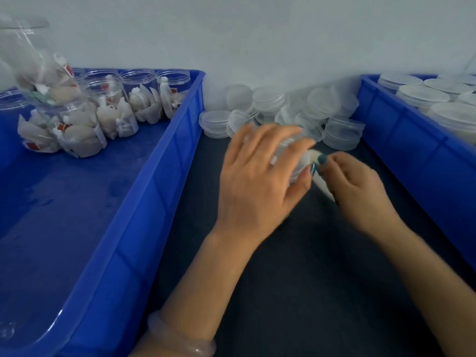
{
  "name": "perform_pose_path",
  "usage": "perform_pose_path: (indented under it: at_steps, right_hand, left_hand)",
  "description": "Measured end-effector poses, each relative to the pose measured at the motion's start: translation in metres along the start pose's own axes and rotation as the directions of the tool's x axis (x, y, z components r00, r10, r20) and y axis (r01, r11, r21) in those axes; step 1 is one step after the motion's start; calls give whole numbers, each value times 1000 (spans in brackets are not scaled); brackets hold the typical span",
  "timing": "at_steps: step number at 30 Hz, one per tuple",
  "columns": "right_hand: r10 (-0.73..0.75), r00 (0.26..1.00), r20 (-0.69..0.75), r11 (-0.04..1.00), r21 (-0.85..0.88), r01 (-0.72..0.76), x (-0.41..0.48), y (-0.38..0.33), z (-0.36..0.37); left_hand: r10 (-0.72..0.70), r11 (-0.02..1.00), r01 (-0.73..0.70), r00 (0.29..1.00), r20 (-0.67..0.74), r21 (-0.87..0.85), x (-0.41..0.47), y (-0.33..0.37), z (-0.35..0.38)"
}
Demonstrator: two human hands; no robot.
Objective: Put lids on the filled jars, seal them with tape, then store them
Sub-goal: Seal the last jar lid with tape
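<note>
We wear a pale, translucent bangle [180, 340] on our left wrist and teal polish on our nails [322, 158]; forearms [206, 274] bare.

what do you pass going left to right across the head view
left bin holding open filled jars → left hand gripping a jar → right hand pinching a white strip → right bin of lidded jars
</note>
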State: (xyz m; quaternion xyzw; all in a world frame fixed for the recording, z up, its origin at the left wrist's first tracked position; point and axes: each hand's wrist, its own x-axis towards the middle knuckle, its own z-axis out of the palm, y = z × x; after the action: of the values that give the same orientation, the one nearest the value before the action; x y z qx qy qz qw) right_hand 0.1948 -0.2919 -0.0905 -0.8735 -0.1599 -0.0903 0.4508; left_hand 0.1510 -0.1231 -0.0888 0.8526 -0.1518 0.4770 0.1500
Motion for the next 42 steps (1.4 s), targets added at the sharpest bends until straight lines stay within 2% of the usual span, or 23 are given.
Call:
perform_pose_path:
  at_steps: [2, 4, 7, 10, 14, 20, 24, 27, 30, 33, 36, 42]
  right_hand:
    - [13, 978, -209, 978, 205, 31, -8, -10, 7]
    - [-63, 953, -295, 966, 223, 133, -19, -17, 15]
    - [-200, 935, -293, 954, 161, 254, -27, -19, 22]
    - [-303, 921, -247, 937, 101, 335, -27, -17, 23]
    - [-459, 857, -235, 888, -93, 451, -29, -18, 20]
    - [-393, 869, -301, 918, -178, 354, -26, -18, 19]
    - [-412, 860, -301, 909, -206, 363, -25, -15, 20]
    - [-448, 845, -293, 887, -264, 379, -27, -17, 21]
    - [-520, 805, -284, 843, -322, 431, -28, -18, 22]
    - [-585, 767, -265, 797, -366, 481, -27, -16, 21]
    - [-623, 749, -226, 756, -420, 502, -23, -12, 18]
    - [-570, 784, -248, 760, -523, 386, -11, -2, 7]
  left_hand:
    - [71, 997, -71, 997, 16, 41, -3, 10, 5]
    - [101, 993, -103, 994, 30, 58, -6, 18, 8]
    - [83, 995, -85, 996, 33, 52, -7, 23, 9]
    - [-3, 1000, 2, 1000, -20, -31, -6, 25, 8]
    - [-57, 991, 52, 998, -36, -123, -4, 24, 4]
    - [-52, 992, 38, 992, -113, -121, -3, 26, 4]
    - [-66, 993, 43, 972, -224, -106, -3, 23, 3]
    - [-159, 976, 114, 954, -253, -185, -1, 20, -1]
    - [-308, 918, 232, 927, -212, -321, 2, 19, -5]
    - [-370, 888, 299, 915, -158, -348, 4, 19, -7]
    - [-328, 915, 276, 934, -143, -296, 4, 20, -8]
    - [-196, 949, 165, 976, -93, -269, 3, 29, -4]
